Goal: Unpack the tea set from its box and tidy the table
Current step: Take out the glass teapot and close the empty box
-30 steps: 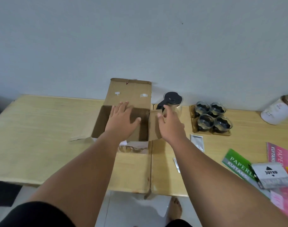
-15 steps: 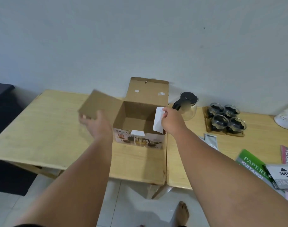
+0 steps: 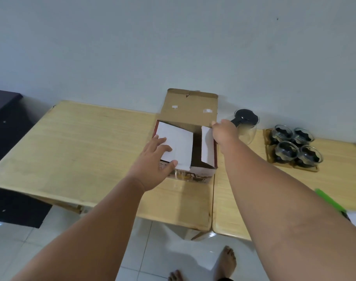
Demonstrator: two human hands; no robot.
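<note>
From the head cam: the cardboard box (image 3: pixel 186 151) sits mid-table (image 3: pixel 81 149), back lid flap up. The left hand (image 3: pixel 154 165) lies flat, fingers spread, pressing the white left flap (image 3: pixel 176 147) inward. The right hand (image 3: pixel 223 132) pinches the right flap (image 3: pixel 207 148) at its top corner. The glass teapot (image 3: pixel 247 123) is at 3 o'clock of the box, with four glass cups (image 3: pixel 294 148) on a tray further right.

Light: I see soft, even, fairly dim light on the wall (image 3: pixel 173 37).
Shadows: faint.
Blur: left hand (image 3: pixel 154 161) slightly smeared.
Edges: table (image 3: pixel 81 138) lines bow outward.
</note>
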